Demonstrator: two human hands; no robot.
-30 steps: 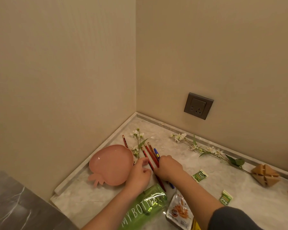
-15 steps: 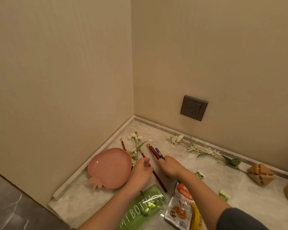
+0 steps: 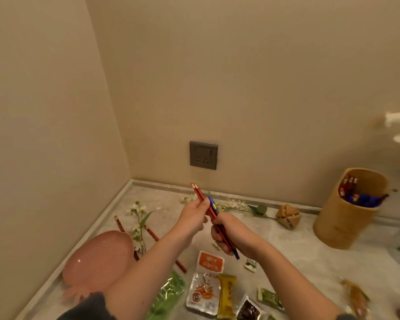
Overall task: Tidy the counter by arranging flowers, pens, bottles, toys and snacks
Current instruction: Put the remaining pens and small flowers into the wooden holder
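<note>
The right hand (image 3: 229,235) is clenched round the lower half of a bundle of red pencils and one blue pen (image 3: 198,192), held clear above the pale marbled stone surface (image 3: 286,257). The left hand (image 3: 192,215) pinches the same bundle higher up, just below its upper ends. This two-point hold probably serves to square the ends and to stop single pens sliding out before transfer.

Destination, by judgement: the cylindrical bamboo holder (image 3: 342,227), upright at the right near the wall, well apart from the hands. It already contains red and blue pens leaning against its inner wall, so the bundle belongs there. Insert the bundle end-first. The mouth is wide, but the leaning contents may obstruct entry.

Remaining pens: two loose red pencils (image 3: 151,232) lie on the surface to the left, close to a white flower sprig (image 3: 139,227) and the pink fruit-shaped plastic plate (image 3: 95,259). Collecting these is the likely next step.

Not yet sorted:
- a second white flower stem (image 3: 240,206) along the back wall
- a wooden puzzle toy (image 3: 288,215) beside that stem
- a green transparent bottle (image 3: 169,294) lying flat beneath the left forearm
- a group of snack packets (image 3: 206,282) nearest the person

The task appears to be at an early stage
</note>
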